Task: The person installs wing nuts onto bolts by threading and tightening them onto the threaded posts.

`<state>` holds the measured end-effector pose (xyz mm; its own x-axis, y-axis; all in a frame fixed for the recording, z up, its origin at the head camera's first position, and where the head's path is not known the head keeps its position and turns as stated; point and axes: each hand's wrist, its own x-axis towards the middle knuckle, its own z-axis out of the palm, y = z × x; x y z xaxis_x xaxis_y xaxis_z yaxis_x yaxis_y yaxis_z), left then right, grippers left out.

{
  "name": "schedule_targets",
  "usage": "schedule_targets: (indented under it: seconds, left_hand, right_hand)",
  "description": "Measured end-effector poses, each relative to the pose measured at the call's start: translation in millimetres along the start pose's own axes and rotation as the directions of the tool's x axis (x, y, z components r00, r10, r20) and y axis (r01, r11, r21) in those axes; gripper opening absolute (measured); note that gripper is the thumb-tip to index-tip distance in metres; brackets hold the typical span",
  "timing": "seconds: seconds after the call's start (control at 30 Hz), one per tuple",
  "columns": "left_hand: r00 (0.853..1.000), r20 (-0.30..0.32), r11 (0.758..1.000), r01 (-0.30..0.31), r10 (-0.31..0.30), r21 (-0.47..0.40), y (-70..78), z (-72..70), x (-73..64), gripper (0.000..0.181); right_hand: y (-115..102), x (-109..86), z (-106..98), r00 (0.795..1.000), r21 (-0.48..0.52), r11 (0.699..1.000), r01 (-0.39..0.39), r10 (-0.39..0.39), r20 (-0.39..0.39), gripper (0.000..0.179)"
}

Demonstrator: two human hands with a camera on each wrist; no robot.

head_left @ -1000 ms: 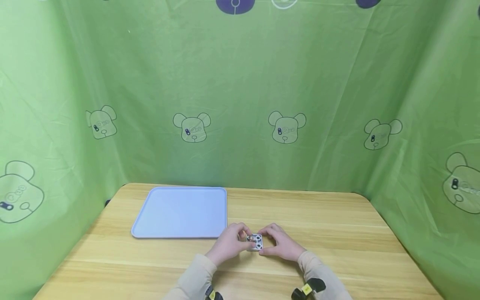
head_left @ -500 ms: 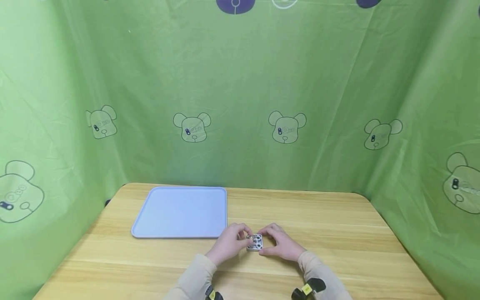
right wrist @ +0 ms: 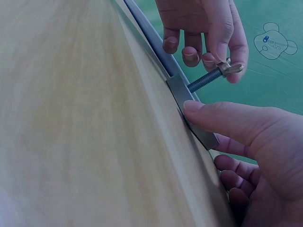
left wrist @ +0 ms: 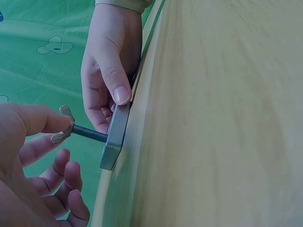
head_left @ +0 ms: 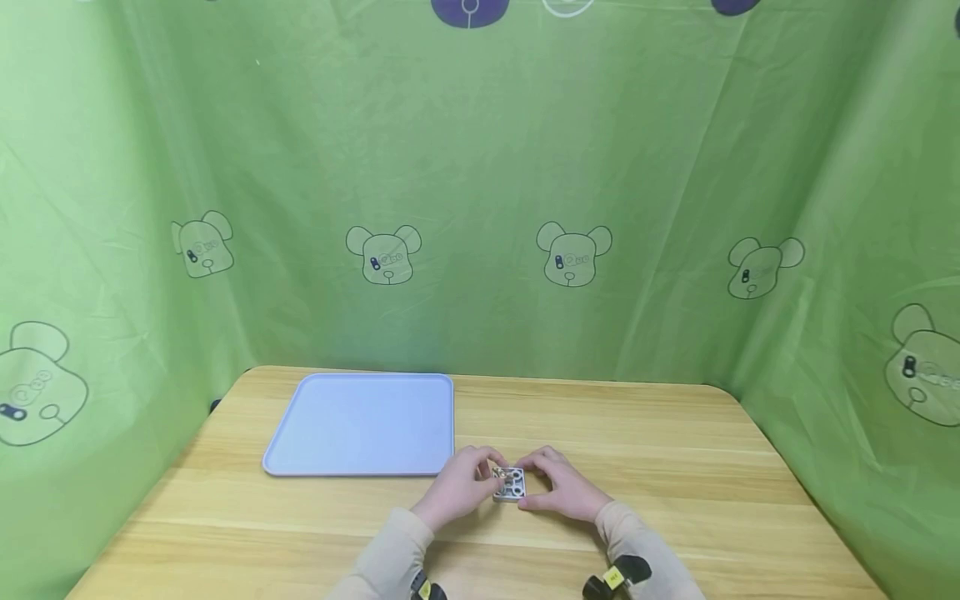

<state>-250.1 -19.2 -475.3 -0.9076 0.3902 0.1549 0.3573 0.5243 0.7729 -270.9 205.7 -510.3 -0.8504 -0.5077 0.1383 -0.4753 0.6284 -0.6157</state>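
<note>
A small grey metal block [head_left: 510, 499] with round holes lies flat on the table. From it stands a dark threaded rod [left wrist: 90, 133], upright from its top face, with a brassy wing nut [left wrist: 60, 135] at the free end. My left hand [head_left: 456, 487] pinches the wing nut between thumb and forefinger, its other fingers loosely curled. On the opposite side, my right hand [head_left: 566, 492] grips the block by its edges; in the right wrist view its thumb [right wrist: 222, 118] presses along the near edge. The block's underside is hidden.
A light blue tray [head_left: 360, 425] lies on the wooden table [head_left: 637, 442], behind and left of the hands. Green curtains [head_left: 480, 167] with bear prints enclose the table at the back and both sides.
My left thumb has drawn back from over the block to its left edge, and the wing nut's wings have turned. My right hand keeps its hold and the block stays in place.
</note>
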Motion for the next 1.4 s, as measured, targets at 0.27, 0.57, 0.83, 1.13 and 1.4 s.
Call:
schedule_targets:
  seconds: [0.27, 0.57, 0.83, 1.13, 1.4]
  left_hand:
    - [0.999, -0.032, 0.996, 0.032, -0.035, -0.084, -2.5, 1.6, 1.4, 0.030]
    - [0.998, -0.042, 0.999, 0.041, -0.041, -0.009, -1.7, 0.8, 0.0, 0.025]
    - [0.998, -0.034, 0.999, 0.050, -0.050, -0.007, -1.6, 0.9, -0.9, 0.027]
    - [0.999, -0.019, 0.999, 0.050, -0.050, -0.006, 0.1, 0.3, -2.2, 0.031]
    - [0.999, -0.014, 0.999, 0.033, -0.033, -0.008, -0.9, 0.6, -1.8, 0.026]
  right_hand:
    - [-1.1, -0.2, -0.9, 1.000, -0.005, 1.000, -0.010, 0.010, 0.006, 0.055]
    - [0.4, -0.8, 0.1, 1.000, -0.001, 1.000, -0.021, 0.021, 0.006, 0.056]
    - [2.1, -0.7, 0.9, 1.000, 0.025, 0.999, -0.021, 0.021, 0.005, 0.057]
    - [3.5, 0.0, 1.3, 1.000, 0.046, 0.999, -0.019, 0.018, 0.011, 0.056]
    - [3.8, -0.2, 1.4, 1.000, 0.042, 0.999, -0.020, 0.020, 0.006, 0.056]
